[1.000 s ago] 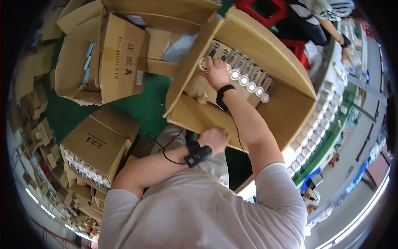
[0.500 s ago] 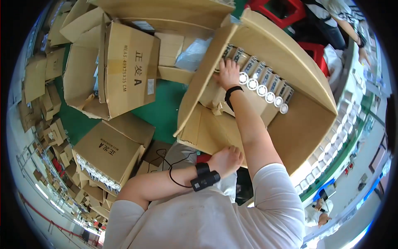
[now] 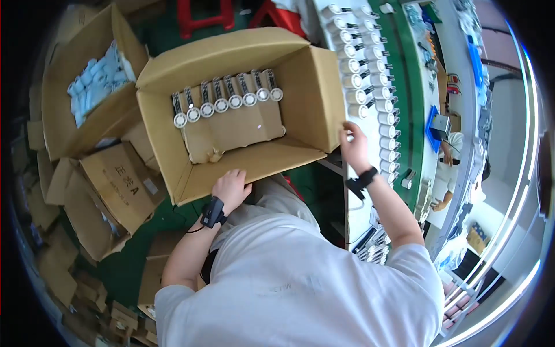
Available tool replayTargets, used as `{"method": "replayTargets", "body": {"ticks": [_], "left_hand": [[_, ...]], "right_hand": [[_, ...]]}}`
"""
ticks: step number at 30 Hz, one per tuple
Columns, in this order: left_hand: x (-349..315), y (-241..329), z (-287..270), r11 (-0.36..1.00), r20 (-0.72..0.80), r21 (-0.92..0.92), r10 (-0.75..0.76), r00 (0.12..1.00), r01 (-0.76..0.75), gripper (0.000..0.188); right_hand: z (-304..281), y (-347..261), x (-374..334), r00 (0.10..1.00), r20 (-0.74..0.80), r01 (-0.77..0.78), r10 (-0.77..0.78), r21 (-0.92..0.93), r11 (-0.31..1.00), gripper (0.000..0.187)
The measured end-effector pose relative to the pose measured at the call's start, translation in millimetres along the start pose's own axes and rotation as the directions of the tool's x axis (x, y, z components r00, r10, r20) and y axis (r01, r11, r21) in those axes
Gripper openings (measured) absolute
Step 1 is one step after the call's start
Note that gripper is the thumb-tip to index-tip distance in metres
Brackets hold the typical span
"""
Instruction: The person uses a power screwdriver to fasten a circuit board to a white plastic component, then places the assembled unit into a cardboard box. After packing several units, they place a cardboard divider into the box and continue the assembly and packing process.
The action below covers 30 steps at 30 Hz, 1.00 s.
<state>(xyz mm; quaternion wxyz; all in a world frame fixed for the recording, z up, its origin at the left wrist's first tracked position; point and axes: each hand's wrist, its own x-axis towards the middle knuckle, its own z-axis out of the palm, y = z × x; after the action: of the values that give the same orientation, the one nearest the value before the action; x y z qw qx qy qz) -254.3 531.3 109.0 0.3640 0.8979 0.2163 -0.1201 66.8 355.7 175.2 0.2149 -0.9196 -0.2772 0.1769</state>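
A large open cardboard box [image 3: 237, 130] stands in front of me. Along its far inner wall runs a row of round-faced white fixtures [image 3: 221, 105] with dark-and-white printed strips, above a cardboard sheet [image 3: 248, 127] with a torn spot at its near edge. My left hand [image 3: 231, 189] is at the box's near wall, its fingers bent over the top edge. At the right end, my right hand [image 3: 354, 147] has its fingers curled against the box's corner edge, beside the white worktable; nothing else shows in its grasp.
On the worktable [image 3: 355, 199] at the right stand columns of similar white fixtures [image 3: 350, 66], next to a green strip [image 3: 407, 115]. Left are a box of bluish wrapped pieces [image 3: 98, 78] and another open carton [image 3: 118, 185]. Red stools [image 3: 205, 20] stand beyond; another person [image 3: 448, 173] is far right.
My right hand has left the fixtures inside the box and come to its right corner. My left hand has moved onto the near edge. The view has swung right.
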Motion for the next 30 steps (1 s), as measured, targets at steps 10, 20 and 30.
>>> {"method": "replayTargets", "body": {"ticks": [10,20,30], "left_hand": [[7,16,0,0.987,0.046,0.109,-0.126,0.991,0.121,0.038],[14,27,-3,0.963,0.031,0.154,-0.228,0.973,0.220,0.037],[9,25,0,0.971,0.015,0.156,-0.186,0.982,0.181,0.033]], "right_hand": [[-82,149,129,0.863,0.370,0.506,-0.345,-0.629,0.590,0.049],[-67,171,187,0.663,0.648,0.742,-0.375,-0.505,0.440,0.039],[-72,155,123,0.867,0.399,0.471,-0.298,-0.462,0.751,0.032]]}}
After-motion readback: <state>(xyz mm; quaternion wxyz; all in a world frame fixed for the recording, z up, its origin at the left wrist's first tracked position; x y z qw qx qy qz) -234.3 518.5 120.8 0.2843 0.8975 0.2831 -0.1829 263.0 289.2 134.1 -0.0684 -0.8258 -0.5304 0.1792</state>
